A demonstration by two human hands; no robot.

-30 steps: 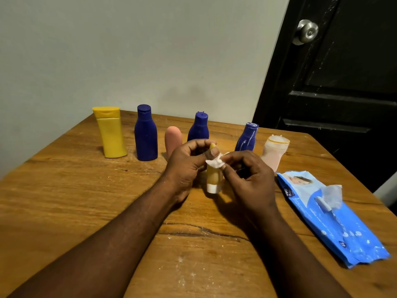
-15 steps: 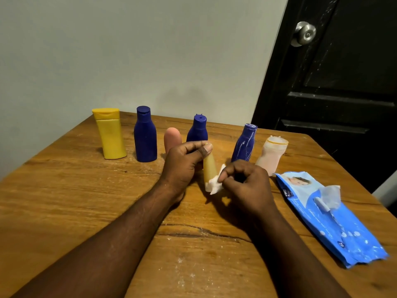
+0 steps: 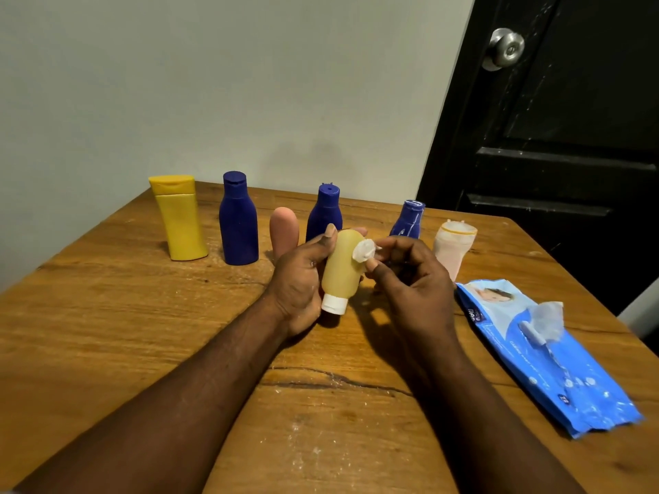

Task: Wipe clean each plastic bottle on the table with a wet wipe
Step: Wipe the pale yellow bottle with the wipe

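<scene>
My left hand grips a small pale-yellow bottle upside down, its white cap pointing down just above the table. My right hand pinches a crumpled white wet wipe against the bottle's upper right side. Behind the hands stand a yellow bottle, a tall dark-blue bottle, a pink bottle, a second blue bottle, a third, capless blue bottle and a pale pink bottle, all in a row.
A blue wet-wipe pack lies on the right of the wooden table, a wipe sticking out of its opening. A grey wall runs behind the bottles. A black door with a metal knob stands at the back right.
The held bottle has been turned, so more of its yellow body faces me. The wipe moved from the top down to the cap end and is now back up on the bottle's side.
</scene>
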